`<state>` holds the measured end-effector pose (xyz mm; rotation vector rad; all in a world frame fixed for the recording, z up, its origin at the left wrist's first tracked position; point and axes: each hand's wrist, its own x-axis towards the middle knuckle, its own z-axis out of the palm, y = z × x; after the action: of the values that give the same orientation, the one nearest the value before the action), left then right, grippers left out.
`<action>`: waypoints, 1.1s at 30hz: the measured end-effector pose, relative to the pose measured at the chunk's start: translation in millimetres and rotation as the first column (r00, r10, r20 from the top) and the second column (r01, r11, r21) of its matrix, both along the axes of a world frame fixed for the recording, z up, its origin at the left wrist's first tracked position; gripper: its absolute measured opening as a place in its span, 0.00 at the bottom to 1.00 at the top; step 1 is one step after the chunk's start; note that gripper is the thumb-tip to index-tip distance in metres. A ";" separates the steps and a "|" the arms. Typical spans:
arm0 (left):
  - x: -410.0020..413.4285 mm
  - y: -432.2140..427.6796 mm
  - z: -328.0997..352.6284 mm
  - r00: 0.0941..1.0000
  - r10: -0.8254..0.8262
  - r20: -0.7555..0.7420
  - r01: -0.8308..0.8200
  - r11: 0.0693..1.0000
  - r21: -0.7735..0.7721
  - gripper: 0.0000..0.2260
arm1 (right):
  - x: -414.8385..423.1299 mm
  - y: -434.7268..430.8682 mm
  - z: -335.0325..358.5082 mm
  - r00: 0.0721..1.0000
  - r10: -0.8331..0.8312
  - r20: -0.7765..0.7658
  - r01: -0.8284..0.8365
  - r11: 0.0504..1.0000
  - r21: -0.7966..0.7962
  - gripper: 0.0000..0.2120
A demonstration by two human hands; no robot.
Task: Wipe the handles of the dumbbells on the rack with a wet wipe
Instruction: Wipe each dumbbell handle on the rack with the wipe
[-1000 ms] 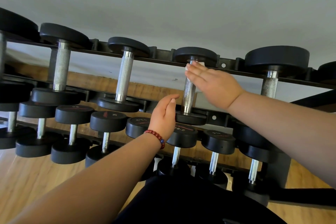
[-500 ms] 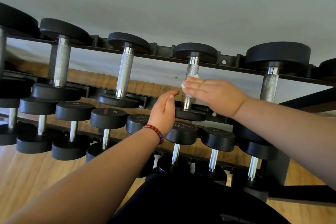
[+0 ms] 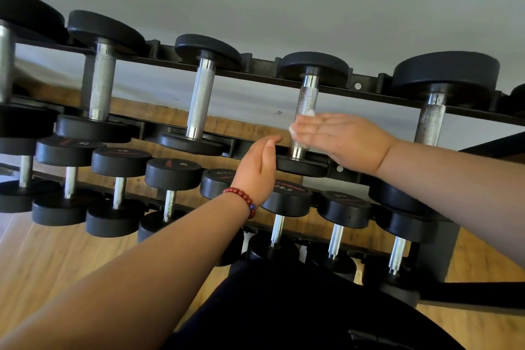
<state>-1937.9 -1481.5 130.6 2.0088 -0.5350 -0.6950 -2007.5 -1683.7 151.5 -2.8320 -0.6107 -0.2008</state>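
Flat-fingered right hand [image 3: 341, 139] presses white wet wipe [image 3: 309, 113] against centre knurled steel handle [image 3: 306, 99]; left hand [image 3: 255, 170] loose, empty; other handles [image 3: 200, 94] likely remain.

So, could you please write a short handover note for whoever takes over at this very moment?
Right hand: fingers straight, pressing the wet wipe against the handle of a top-row dumbbell.
Left hand: relaxed, holding nothing, beside that handle's lower end.
Done: cannot tell which handles are already wiped.
Left: finish this handle, then the others on the rack.
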 end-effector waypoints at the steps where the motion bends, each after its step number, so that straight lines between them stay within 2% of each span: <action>1: -0.2 0.0 0.6 1.000 -0.003 0.004 0.003 1.000 0.004 0.19 | -2.7 3.4 -0.1 0.997 0.069 -0.031 -0.069 0.998 -0.005 0.26; 3: -0.8 0.3 1.6 1.000 -0.004 0.007 0.004 1.000 0.008 0.19 | -0.9 0.6 3.4 0.984 0.167 -0.056 -0.168 0.986 -0.018 0.26; 6: -1.3 0.2 2.7 1.000 -0.004 0.002 0.004 1.000 0.014 0.19 | 15.8 -18.1 10.6 0.996 0.085 -0.025 -0.085 0.996 0.008 0.26; 8: -1.5 0.3 3.3 1.000 -0.011 0.010 0.011 1.000 0.017 0.19 | 15.3 -13.0 11.2 0.995 0.085 -0.047 -0.085 0.996 0.002 0.27; 12: -0.7 -0.1 3.8 1.000 -0.019 0.010 0.018 0.999 0.028 0.19 | 3.3 -4.8 7.5 0.961 0.253 -0.111 -0.255 0.967 -0.003 0.26; 16: -0.8 -0.2 3.7 0.999 -0.023 0.022 0.022 0.999 0.036 0.19 | 13.5 -17.4 9.0 0.997 0.071 -0.041 -0.070 0.997 0.035 0.30; 18: -0.3 0.8 4.2 0.999 -0.028 0.022 0.027 0.999 0.042 0.19 | 6.4 -3.0 6.9 1.000 0.011 -0.021 -0.010 0.998 0.064 0.24; 21: -0.8 -2.6 8.9 1.000 -0.004 -0.023 0.005 0.999 0.052 0.19 | -14.0 12.3 5.4 0.998 0.028 -0.060 -0.020 0.992 0.122 0.18; 23: -1.7 -11.4 14.9 0.994 0.075 -0.083 -0.071 0.997 0.042 0.18 | -15.9 11.2 8.4 0.985 -0.148 -0.090 0.164 0.961 0.222 0.18; 24: -2.2 -16.6 18.4 0.986 0.119 -0.118 -0.117 0.993 0.028 0.18 | -15.3 10.9 10.4 0.953 -0.287 -0.101 0.304 0.901 0.310 0.18; 25: -3.1 -21.2 21.6 0.979 0.152 -0.138 -0.152 0.988 0.013 0.18 | -14.7 12.0 13.5 0.889 -0.439 -0.128 0.449 0.786 0.424 0.17; 27: -4.7 -26.9 26.7 0.979 0.170 -0.114 -0.172 0.985 -0.004 0.18 | -10.8 19.0 20.0 0.696 -0.673 -0.248 0.649 0.444 0.618 0.17; 28: -5.1 -28.0 28.9 0.982 0.166 -0.091 -0.167 0.986 -0.011 0.17 | -7.5 24.0 20.6 0.595 -0.729 -0.338 0.706 0.272 0.654 0.17; 30: -5.2 -27.6 32.7 0.989 0.143 -0.043 -0.145 0.989 -0.036 0.17 | 0.9 35.5 19.3 0.464 -0.710 -0.530 0.750 -0.003 0.661 0.16; 33: -4.4 -30.9 37.1 0.996 0.021 0.086 -0.018 0.999 -0.037 0.17 | 9.6 48.9 14.2 0.448 -0.509 -0.735 0.688 -0.328 0.647 0.14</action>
<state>-1942.4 -1512.4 167.7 2.0144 -0.5743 -0.5840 -1997.9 -1634.8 165.7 -1.3524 0.9878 -0.3696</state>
